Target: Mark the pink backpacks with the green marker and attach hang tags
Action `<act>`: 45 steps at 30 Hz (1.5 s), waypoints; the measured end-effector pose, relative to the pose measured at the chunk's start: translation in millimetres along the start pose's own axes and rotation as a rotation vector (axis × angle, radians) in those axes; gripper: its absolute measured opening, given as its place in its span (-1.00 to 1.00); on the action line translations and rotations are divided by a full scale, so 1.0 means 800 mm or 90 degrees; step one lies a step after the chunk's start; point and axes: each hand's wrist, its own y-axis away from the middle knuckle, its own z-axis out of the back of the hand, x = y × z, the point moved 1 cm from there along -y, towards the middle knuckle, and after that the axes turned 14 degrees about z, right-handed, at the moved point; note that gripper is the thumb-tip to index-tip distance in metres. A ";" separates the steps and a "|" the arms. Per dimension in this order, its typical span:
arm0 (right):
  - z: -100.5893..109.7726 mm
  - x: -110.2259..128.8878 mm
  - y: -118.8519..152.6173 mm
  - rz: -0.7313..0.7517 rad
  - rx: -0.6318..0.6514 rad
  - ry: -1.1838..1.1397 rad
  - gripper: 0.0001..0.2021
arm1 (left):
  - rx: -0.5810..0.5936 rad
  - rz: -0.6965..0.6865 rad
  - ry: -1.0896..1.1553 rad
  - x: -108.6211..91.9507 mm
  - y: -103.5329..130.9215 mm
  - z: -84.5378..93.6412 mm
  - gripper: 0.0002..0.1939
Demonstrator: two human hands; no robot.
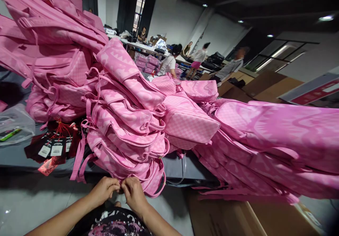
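Close together at the front edge of the table, my left hand (106, 190) and my right hand (134, 192) are both closed in a pinch. Their fingertips meet by the lowest pink backpack (113, 156) in the middle stack, and what they grip is too small to make out. Above it lie several more pink backpacks (124, 130) with a paler pattern, their straps and loops hanging toward me. To the left of my hands rests a bunch of black hang tags (57, 147) with white labels and red strings.
Taller piles of pink backpacks (53, 41) rise at left, and another pile (278, 133) spreads right. A clear plastic bag (17, 124) lies at the left edge. Below right stands an open cardboard box (222, 214). Several people work near tables (143, 46) at the back.
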 end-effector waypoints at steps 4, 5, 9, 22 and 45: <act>0.005 -0.001 -0.002 -0.019 -0.020 -0.049 -0.82 | -0.088 0.021 0.036 0.013 -0.001 -0.001 -0.65; 0.007 0.000 -0.003 -0.025 -0.027 -0.064 -0.81 | -0.137 0.022 0.033 0.016 -0.001 0.000 -0.64; 0.012 0.003 -0.001 -0.031 -0.033 -0.130 -0.79 | -0.250 0.029 -0.027 0.024 0.004 0.006 -0.65; 0.031 -0.010 -0.005 -0.127 -0.048 -0.346 -0.64 | -0.108 -0.093 0.170 -0.032 0.018 0.009 -0.77; 0.046 -0.004 -0.015 0.007 0.132 -0.110 -0.77 | -0.069 0.012 -0.013 -0.030 0.012 0.009 -0.79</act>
